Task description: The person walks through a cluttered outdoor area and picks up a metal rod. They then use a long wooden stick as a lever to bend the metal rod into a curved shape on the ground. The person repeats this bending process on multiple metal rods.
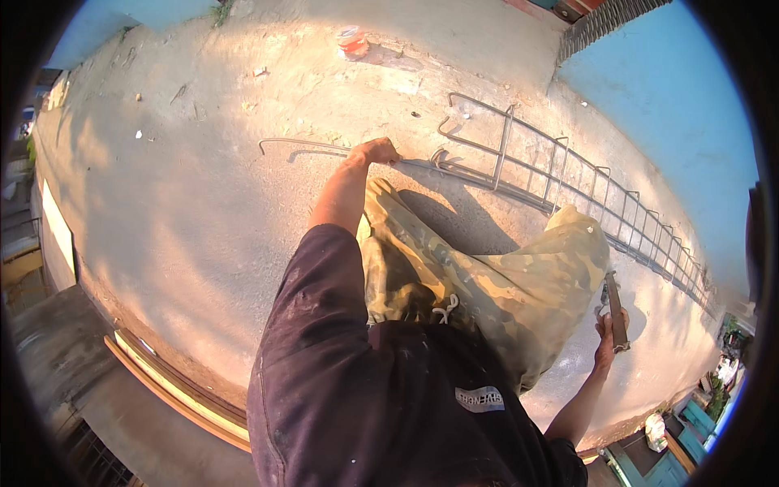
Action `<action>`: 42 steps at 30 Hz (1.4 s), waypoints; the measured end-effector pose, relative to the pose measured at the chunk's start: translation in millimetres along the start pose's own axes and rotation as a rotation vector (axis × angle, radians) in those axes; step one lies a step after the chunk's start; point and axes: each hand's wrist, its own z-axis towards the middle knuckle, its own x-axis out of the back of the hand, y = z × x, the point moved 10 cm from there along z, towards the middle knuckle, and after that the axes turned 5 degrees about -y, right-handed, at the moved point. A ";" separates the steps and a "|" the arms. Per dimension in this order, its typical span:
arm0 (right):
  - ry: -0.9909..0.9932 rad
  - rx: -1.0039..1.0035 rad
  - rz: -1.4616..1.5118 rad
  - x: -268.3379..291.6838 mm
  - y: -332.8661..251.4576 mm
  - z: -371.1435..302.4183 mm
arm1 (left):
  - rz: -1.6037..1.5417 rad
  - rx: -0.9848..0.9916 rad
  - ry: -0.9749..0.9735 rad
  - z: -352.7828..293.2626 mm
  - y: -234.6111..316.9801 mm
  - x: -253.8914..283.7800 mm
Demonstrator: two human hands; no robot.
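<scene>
My left hand [377, 152] is closed round a thin steel rod [304, 142] low over the ground. The rod's left end bends into a hook, and its other end runs right toward a long rebar cage [560, 174]. Beyond my knees, that cage of bars and square ties lies slanting away to the right. Down by my right knee, my right hand [605, 334] is closed on a flat, brown, bar-like tool [617, 312] with a small crosspiece at its lower end. Its exact kind is not clear. Part of the cage is hidden behind my camouflage trousers [519, 280].
A red and white bucket [352, 43] stands on the dusty concrete ground [187, 211] at the far side. A blue wall [669, 105] rises at the right. Long wooden boards [182, 390] lie along the lower left edge. Assorted clutter [656, 430] lies at the lower right.
</scene>
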 end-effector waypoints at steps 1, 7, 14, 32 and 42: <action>0.018 -0.036 0.081 -3.2 -5.5 -11.9 | 0.023 -0.035 0.016 3.4 -2.1 2.1; -0.305 0.062 0.465 -54.9 -10.7 -54.8 | -0.049 0.062 -0.022 -16.6 -29.4 22.8; -0.442 -0.279 0.980 -176.0 39.5 -82.0 | -0.026 0.030 0.068 -76.2 -65.3 39.5; -0.239 -0.632 -0.433 4.0 56.4 -137.9 | -0.082 -0.032 0.174 -39.4 -104.0 26.2; -0.816 -0.751 -0.091 -154.1 -149.6 -189.1 | -0.089 0.001 0.213 -33.8 -102.0 13.3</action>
